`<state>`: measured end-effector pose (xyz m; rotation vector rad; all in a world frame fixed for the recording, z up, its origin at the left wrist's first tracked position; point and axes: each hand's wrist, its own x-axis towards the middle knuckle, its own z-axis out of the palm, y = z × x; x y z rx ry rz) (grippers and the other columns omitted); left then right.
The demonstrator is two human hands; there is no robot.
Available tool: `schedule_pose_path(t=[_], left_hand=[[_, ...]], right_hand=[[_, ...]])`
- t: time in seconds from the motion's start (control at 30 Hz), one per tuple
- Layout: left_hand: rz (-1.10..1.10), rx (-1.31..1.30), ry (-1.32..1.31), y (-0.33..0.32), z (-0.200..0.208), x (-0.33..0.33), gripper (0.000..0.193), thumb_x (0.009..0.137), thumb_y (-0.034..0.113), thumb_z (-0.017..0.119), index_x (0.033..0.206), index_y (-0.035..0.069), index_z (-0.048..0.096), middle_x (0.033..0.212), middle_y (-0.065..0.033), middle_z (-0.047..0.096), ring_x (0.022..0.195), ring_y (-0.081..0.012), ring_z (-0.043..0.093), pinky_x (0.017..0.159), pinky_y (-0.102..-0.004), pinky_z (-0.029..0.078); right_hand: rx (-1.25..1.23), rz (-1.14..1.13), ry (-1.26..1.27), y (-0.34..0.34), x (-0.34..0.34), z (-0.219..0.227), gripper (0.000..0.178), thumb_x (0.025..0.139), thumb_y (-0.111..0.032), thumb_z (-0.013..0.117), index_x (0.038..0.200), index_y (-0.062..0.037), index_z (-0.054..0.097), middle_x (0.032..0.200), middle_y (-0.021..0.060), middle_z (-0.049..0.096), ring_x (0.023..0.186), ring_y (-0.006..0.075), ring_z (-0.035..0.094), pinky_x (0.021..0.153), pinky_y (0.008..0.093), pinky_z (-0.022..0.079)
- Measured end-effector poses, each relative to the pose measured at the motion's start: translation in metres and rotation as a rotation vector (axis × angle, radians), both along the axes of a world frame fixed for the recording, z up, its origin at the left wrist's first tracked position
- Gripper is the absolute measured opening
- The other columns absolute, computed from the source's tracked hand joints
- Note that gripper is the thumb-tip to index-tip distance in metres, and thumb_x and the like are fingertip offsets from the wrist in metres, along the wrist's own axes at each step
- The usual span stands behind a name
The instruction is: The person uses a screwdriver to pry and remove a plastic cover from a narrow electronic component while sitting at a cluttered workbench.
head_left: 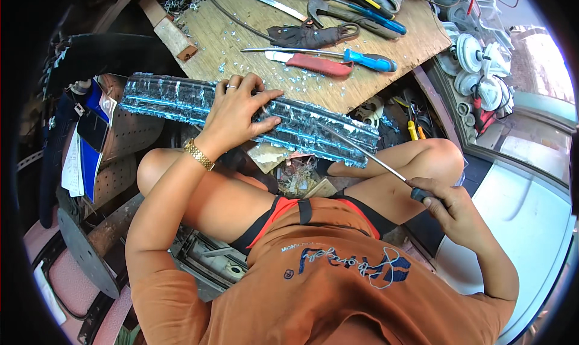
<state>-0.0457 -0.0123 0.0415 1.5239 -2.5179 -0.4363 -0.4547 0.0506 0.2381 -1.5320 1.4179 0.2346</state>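
A long dark, glossy ribbed bar (319, 128) with bright blue stripes and ragged flaking edges lies slantwise over the near edge of the wooden board. Across its middle my left hand (239, 111) grips it, thumb apart on the near side and fingers over the top. My right hand (445, 207) is closed round the dark handle of a long-shafted screwdriver (386, 166). The screwdriver's shaft reaches up and left onto the right part of the bar; I cannot tell exactly where its tip ends.
On the wooden board (410, 49) lie a blue-handled screwdriver (369, 60), a red-handled knife (319, 65), a hammer (356, 16) and blue flakes. White plastic parts (470, 52) stand at the right, above a white panel (518, 218). Blue folders (93, 152) are at the left.
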Motion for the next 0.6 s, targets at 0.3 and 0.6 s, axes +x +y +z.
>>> schedule_pose_path(t=[0.3, 0.6], left_hand=[[-0.013, 0.060, -0.012, 0.004, 0.000, -0.004, 0.058, 0.089, 0.051, 0.076, 0.142, 0.026, 0.071, 0.123, -0.0076, 0.059, 0.120, -0.0320, 0.054, 0.108, -0.0549, 0.036], [-0.002, 0.074, 0.001, -0.001, 0.000, -0.002, 0.059, 0.088, 0.051, 0.077, 0.141, 0.025, 0.072, 0.122, -0.0084, 0.059, 0.120, -0.0310, 0.054, 0.107, -0.0539, 0.036]], right_hand=[[0.066, 0.120, 0.075, -0.024, 0.018, 0.004, 0.046, 0.102, 0.005, 0.055, 0.145, -0.0068, 0.063, 0.099, 0.0179, 0.073, 0.068, 0.0258, 0.062, 0.074, 0.0380, 0.054], [0.300, -0.134, -0.045, -0.023, -0.002, -0.014, 0.045, 0.109, -0.008, 0.058, 0.154, -0.0118, 0.057, 0.117, 0.0131, 0.078, 0.099, 0.0278, 0.074, 0.091, 0.0350, 0.057]])
